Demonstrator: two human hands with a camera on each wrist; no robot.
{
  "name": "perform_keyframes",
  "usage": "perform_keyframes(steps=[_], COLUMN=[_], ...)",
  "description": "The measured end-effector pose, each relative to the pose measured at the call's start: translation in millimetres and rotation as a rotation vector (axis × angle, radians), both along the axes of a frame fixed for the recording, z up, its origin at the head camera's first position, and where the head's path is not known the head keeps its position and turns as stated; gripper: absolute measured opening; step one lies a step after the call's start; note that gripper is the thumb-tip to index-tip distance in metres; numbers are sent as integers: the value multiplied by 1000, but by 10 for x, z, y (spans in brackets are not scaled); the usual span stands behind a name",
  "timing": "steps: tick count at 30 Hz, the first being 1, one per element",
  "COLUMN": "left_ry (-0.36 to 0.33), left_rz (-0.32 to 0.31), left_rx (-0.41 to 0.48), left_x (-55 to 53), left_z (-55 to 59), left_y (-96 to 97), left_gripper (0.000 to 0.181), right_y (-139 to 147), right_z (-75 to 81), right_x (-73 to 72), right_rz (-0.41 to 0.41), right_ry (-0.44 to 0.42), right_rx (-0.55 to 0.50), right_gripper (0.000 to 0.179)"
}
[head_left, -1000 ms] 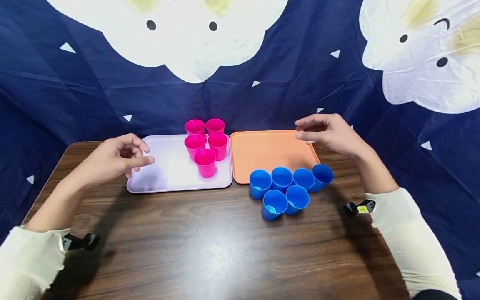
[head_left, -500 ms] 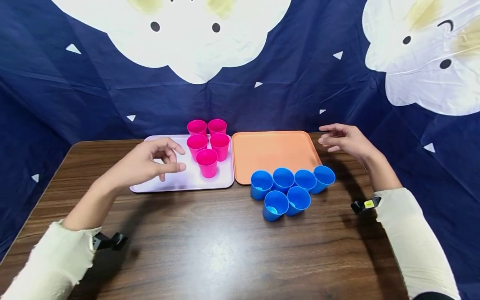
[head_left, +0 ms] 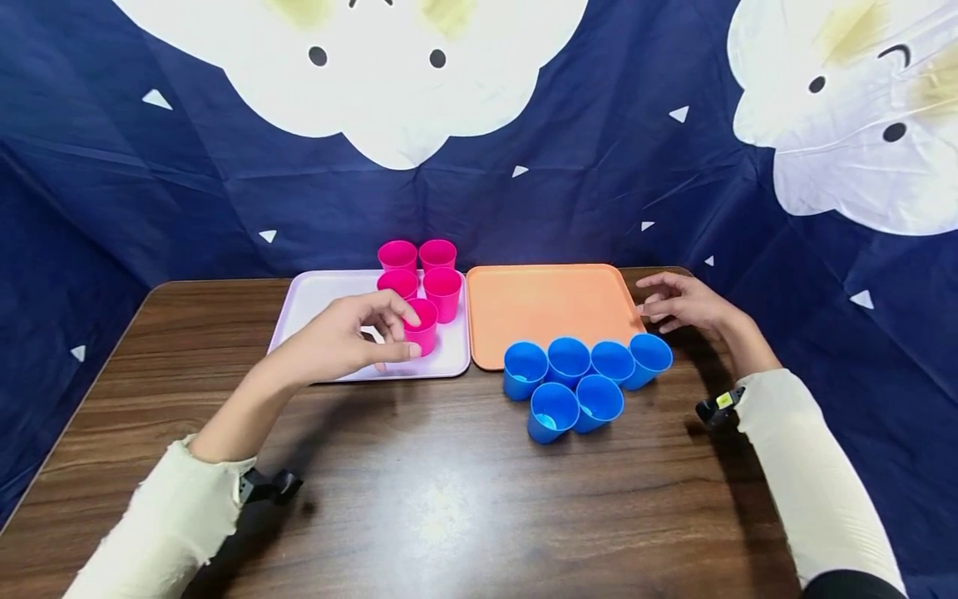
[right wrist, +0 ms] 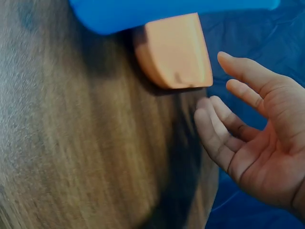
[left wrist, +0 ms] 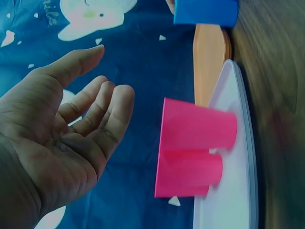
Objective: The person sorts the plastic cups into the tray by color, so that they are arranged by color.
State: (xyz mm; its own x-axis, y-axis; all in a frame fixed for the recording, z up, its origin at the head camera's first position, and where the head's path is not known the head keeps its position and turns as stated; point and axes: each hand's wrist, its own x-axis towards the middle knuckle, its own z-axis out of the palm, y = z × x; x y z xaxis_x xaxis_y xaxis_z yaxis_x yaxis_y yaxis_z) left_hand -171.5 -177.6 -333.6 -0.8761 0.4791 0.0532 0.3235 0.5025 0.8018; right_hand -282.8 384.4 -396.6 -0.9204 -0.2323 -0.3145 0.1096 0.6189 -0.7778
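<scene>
My left hand (head_left: 348, 337) hovers over the lavender tray (head_left: 314, 291), fingers loosely bent and overlapping the front pink cup (head_left: 427, 334) in the head view. From the left wrist, a gap shows between that hand (left wrist: 71, 129) and the pink cups (left wrist: 195, 126). Nothing is in its grasp. Several pink cups stand upright on the tray's right part. Beside the right edge of the orange tray (head_left: 550, 308), my right hand (head_left: 684, 301) hangs with relaxed fingers, holding nothing. Several upright blue cups (head_left: 552, 416) are grouped in front of that tray.
Both trays lie side by side at the back of the wooden table (head_left: 419, 499). A dark blue cloth (head_left: 569, 208) with white cloud shapes hangs right behind them. The rearmost blue cups overlap the orange tray's front edge in the head view.
My left hand has moved right, from the lavender tray's left edge to the front pink cup. My right hand has moved right and down, from over the orange tray to beside it.
</scene>
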Motion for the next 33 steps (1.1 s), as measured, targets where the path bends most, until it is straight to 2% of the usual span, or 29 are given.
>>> perform_keyframes(steps=[4, 13, 17, 24, 33], left_ry=[-5, -2, -21, -103, -64], left_rz=[-25, -74, -97, -111, -103], left_rx=[-23, -2, 17, 46, 6], left_x=[18, 18, 13, 15, -39], left_z=[-19, -75, -108, -140, -238], left_y=[122, 322, 381, 451, 574], left_gripper=[29, 29, 32, 36, 46], right_y=[20, 60, 68, 25, -24], right_z=[-107, -261, -277, -250, -263], right_x=[-15, -95, -130, -175, -215], right_rz=[10, 74, 114, 164, 154], right_ry=[-37, -22, -19, -16, -7], right_rx=[-23, -4, 5, 49, 87], right_gripper=[75, 80, 77, 70, 70])
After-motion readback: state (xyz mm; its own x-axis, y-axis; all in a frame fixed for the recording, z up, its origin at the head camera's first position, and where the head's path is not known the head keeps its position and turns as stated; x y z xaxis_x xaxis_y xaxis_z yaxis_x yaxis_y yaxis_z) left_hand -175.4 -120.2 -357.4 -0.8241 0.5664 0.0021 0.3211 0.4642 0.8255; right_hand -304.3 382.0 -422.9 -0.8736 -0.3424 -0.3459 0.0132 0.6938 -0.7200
